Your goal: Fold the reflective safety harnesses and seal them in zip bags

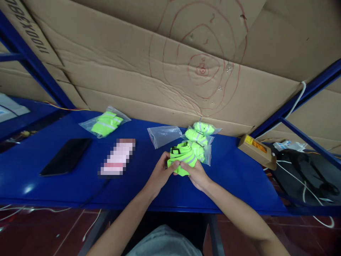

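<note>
Between my two hands is a folded neon-yellow reflective strap (183, 156) with grey stripes and a black buckle at its upper left. My left hand (163, 169) grips its left side, the thumb pressed on the front. From the right, my right hand (197, 174) clasps it too, its thumb close to the other one. Just behind the bundle lie several bagged neon-yellow reflective straps (196, 135) in a row. An unfilled clear zip bag (164, 136) lies flat behind my left hand.
On the blue table (144, 188) are a black tablet-like slab (66, 156), a pixelated item (117, 157) and another bagged neon item (106, 123) at left. A small cardboard box (257, 151) stands at right, near white cables. A cardboard wall (119, 71) rises behind.
</note>
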Demonstrator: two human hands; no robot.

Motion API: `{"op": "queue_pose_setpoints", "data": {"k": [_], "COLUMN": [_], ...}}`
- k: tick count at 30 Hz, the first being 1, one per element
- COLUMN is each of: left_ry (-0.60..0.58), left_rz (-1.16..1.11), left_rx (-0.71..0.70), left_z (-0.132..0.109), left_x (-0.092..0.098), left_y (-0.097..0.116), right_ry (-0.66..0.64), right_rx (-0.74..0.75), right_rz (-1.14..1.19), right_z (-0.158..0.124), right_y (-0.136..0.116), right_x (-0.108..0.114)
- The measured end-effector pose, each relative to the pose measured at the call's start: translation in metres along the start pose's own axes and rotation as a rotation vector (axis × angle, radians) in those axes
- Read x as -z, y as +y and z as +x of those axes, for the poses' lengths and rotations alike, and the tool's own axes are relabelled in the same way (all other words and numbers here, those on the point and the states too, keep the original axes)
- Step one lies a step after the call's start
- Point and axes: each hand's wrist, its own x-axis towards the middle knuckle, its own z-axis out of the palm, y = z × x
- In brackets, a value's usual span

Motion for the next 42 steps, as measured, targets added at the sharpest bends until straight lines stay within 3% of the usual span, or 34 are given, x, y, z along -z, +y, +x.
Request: {"op": "queue_pose_setpoints", "data": {"k": [2, 4, 7, 8, 10, 12, 18, 21, 23, 27, 31, 36, 40, 42], "left_ry": [-0.050, -0.064, 0.063, 0.058, 0.058, 0.033, -0.207, -0.299, -0.314, -0.217, -0.105, -0.081, 0.002, -0.032], "left_rz": [0.087, 0.278, 0.845, 1.069, 1.393, 1.498, 1.435, 1.348, 1.354, 1.328, 1.228, 1.031, 0.646, 0.426], "left_rx": [-0.021, -0.135, -0.413, -0.441, -0.388, -0.314, -0.298, -0.402, -0.381, -0.187, -0.205, -0.219, -0.214, -0.180], "left_z": [0.009, 0.022, 0.047, 0.055, 0.069, 0.077, 0.064, 0.058, 0.059, 0.068, 0.068, 0.057, 0.055, 0.053], "left_x": [0.005, 0.019, 0.054, 0.065, 0.080, 0.082, 0.048, 0.056, 0.066, 0.070, 0.045, 0.018, 0.011, 0.015], "left_y": [0.005, 0.015, 0.036, 0.042, 0.049, 0.049, 0.037, 0.041, 0.046, 0.051, 0.040, 0.018, 0.011, 0.012], "right_ry": [0.096, 0.176, 0.227, 0.233, 0.242, 0.247, 0.242, 0.267, 0.275, 0.281, 0.315, 0.320, 0.297, 0.293], "right_rx": [0.007, 0.030, 0.078, 0.083, 0.075, 0.062, 0.080, 0.092, 0.094, 0.135, 0.156, 0.205, 0.215, 0.242], "right_rz": [-0.022, -0.027, -0.028, -0.032, -0.039, -0.044, -0.060, -0.079, -0.087, -0.106, -0.140, -0.138, -0.233, -0.294], "right_z": [0.004, 0.008, 0.012, 0.012, 0.012, 0.012, 0.013, 0.014, 0.016, 0.019, 0.026, 0.031, 0.028, 0.028], "right_y": [0.000, -0.002, -0.008, -0.010, -0.014, -0.016, -0.017, -0.017, -0.016, -0.014, -0.016, -0.018, -0.016, -0.015], "right_x": [0.001, 0.003, 0.005, 0.006, 0.007, 0.007, 0.010, 0.014, 0.016, 0.021, 0.028, 0.033, 0.032, 0.031]}}
